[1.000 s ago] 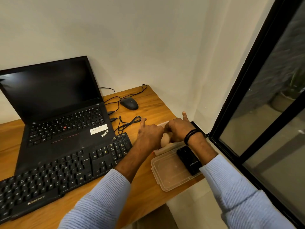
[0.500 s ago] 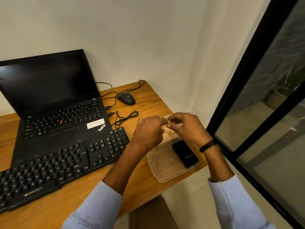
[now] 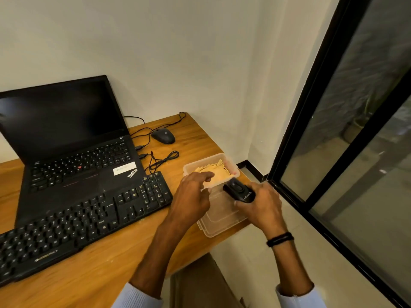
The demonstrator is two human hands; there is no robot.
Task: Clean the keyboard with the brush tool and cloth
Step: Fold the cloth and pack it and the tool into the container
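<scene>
Wooden desk (image 3: 106, 278) under black keyboard (image 3: 84, 223), white wall (image 3: 178, 52), black-framed window (image 3: 355, 96)

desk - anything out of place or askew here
The keyboard lies slanted, and its far edge seems to overlap the laptop's front. The clear lid sits right at the desk's near corner, close to the edge. Nothing looks spilled or damaged.

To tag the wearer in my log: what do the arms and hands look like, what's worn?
Light blue ribbed knit on the left sleeve and right sleeve, both pushed up, forearms bare. A black stranded bracelet circles the right wrist. The left hand and right hand wear no gloves, no rings visible.
</scene>
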